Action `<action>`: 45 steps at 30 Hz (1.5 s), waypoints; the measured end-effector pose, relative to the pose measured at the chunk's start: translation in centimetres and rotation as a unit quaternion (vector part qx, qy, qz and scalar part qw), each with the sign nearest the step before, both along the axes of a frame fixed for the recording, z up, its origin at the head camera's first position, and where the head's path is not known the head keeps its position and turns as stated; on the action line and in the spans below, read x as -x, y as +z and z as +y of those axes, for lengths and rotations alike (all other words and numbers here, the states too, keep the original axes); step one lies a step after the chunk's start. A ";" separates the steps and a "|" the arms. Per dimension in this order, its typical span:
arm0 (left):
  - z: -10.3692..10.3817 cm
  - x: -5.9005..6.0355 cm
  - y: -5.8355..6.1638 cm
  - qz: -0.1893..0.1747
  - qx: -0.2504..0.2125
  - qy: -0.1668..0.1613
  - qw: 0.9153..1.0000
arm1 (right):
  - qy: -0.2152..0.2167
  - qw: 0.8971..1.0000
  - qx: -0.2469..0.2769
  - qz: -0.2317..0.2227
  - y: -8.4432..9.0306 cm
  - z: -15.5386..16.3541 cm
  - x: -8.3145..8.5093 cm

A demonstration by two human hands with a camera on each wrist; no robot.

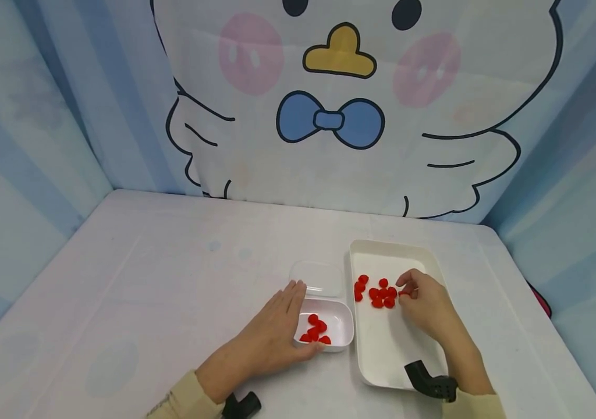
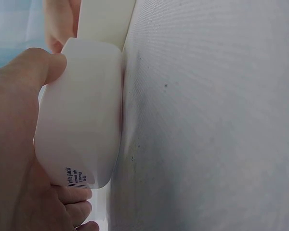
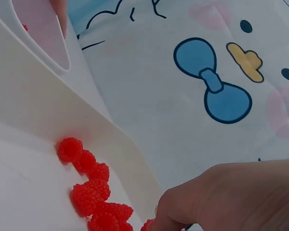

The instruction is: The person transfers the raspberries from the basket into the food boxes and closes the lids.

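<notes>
- A single red raspberry (image 1: 401, 294) is pinched between the curled fingertips of the right hand (image 1: 426, 305), just beside the cluster of raspberries (image 1: 376, 293) lying in the far half of the white rectangular tray (image 1: 382, 349).
- In the right wrist view the berries in the tray are seen as bumpy, bright red pieces (image 3: 94, 187) strung along the tray's wall (image 3: 62, 106), with the right hand's fingers (image 3: 183, 211) curled at their near end.
- The small white container (image 1: 337, 329) is set just left of the tray, touching or nearly touching it, and a few raspberries (image 1: 315, 329) are held inside.
- The container is steadied by the left hand (image 1: 272, 334): the thumb is pressed against its near wall and the fingers are laid along its left side, loosely wrapped around it.
- In the left wrist view the thumb (image 2: 33, 67) is seen pressed on the container's rounded wall (image 2: 82, 115), which carries small printed lettering.
- A clear lid (image 1: 317, 278) is lying just behind the container on the pale table (image 1: 146, 279).
- A cartoon duck backdrop (image 1: 340, 87) is hung behind the table.
</notes>
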State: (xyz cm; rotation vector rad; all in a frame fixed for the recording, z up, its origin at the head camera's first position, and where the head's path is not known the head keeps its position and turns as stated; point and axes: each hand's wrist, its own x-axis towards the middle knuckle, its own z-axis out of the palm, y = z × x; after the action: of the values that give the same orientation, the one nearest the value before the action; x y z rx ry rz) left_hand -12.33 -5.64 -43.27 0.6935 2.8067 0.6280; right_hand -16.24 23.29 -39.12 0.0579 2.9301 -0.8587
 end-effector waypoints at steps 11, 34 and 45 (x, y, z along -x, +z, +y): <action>-0.1 0.0 0.0 0.004 -0.001 -0.001 1.000 | 0.008 0.999 0.037 -0.002 0.4 -0.8 -0.3; -0.2 -0.1 0.0 0.007 -0.005 -0.003 1.000 | 0.074 0.994 0.077 0.008 1.9 -2.6 -1.0; -0.1 0.0 0.1 0.008 -0.005 -0.006 1.000 | 0.103 0.988 0.115 -0.002 2.0 -3.8 -1.5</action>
State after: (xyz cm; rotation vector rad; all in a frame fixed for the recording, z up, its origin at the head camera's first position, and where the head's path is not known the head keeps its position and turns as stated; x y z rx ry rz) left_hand -12.30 -5.78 -43.21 0.7206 2.8141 0.6371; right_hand -14.75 19.50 -37.16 -0.2542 2.7481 -1.1482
